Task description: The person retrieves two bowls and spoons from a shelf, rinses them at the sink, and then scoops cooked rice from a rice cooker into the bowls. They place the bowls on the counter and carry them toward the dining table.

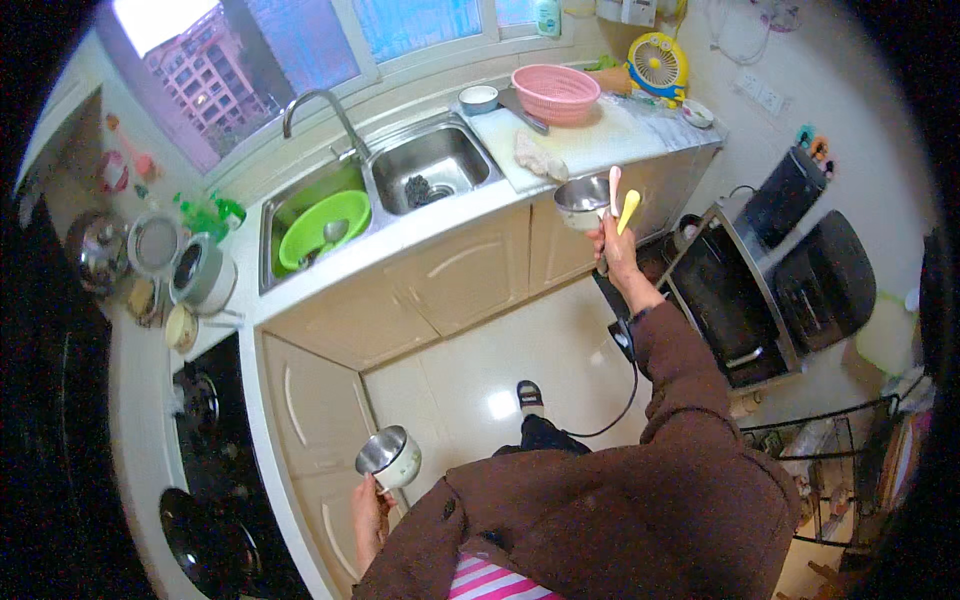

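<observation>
My left hand, low at the left, grips the handle of a white-outside, steel-lined cup whose mouth faces up and away from me. My right hand is stretched out in front of the counter's edge. It holds a second steel-lined bowl, tilted slightly. Gathered in the same hand are a pink-handled utensil and a yellow-handled utensil; their other ends are mostly hidden by the fingers. Just beyond that bowl, a pale crumpled cloth lies at the counter edge.
A double steel sink holds a green basin with a ladle, and a dark scourer. Behind the cloth are a knife and pink basket. An oven stands right; a cable crosses the floor.
</observation>
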`<action>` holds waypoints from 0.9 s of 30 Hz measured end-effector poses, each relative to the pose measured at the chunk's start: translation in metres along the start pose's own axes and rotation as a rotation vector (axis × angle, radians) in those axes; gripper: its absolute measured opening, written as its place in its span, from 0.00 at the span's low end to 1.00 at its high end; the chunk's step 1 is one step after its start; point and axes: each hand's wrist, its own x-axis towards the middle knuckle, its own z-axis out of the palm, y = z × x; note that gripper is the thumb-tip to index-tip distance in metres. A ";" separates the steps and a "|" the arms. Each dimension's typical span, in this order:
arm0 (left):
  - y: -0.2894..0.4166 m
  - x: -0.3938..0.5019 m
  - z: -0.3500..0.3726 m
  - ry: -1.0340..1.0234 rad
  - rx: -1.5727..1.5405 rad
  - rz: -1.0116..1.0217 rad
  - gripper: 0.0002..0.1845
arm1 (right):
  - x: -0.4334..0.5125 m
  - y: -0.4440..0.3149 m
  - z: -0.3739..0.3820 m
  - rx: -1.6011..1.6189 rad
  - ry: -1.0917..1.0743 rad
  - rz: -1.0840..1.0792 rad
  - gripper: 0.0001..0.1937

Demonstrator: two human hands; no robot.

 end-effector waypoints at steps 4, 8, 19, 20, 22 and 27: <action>0.061 0.030 0.042 0.058 -0.079 0.041 0.16 | 0.129 0.019 0.021 -0.009 0.082 0.021 0.16; 0.120 0.058 0.078 0.018 -0.158 0.176 0.16 | 0.212 0.040 0.025 -0.034 0.075 0.005 0.17; 0.260 0.202 0.114 -0.061 -0.185 0.316 0.16 | 0.214 0.041 0.033 -0.164 0.437 -0.139 0.11; 0.273 0.218 0.111 -0.083 -0.199 0.327 0.16 | 0.203 0.030 0.037 -0.182 0.473 -0.166 0.11; 0.299 0.249 0.101 -0.116 -0.183 0.355 0.15 | 0.176 0.010 0.054 -0.294 0.464 -0.273 0.11; 0.355 0.328 0.083 -0.240 -0.089 0.448 0.15 | 0.148 -0.026 0.167 -0.434 0.081 -0.249 0.11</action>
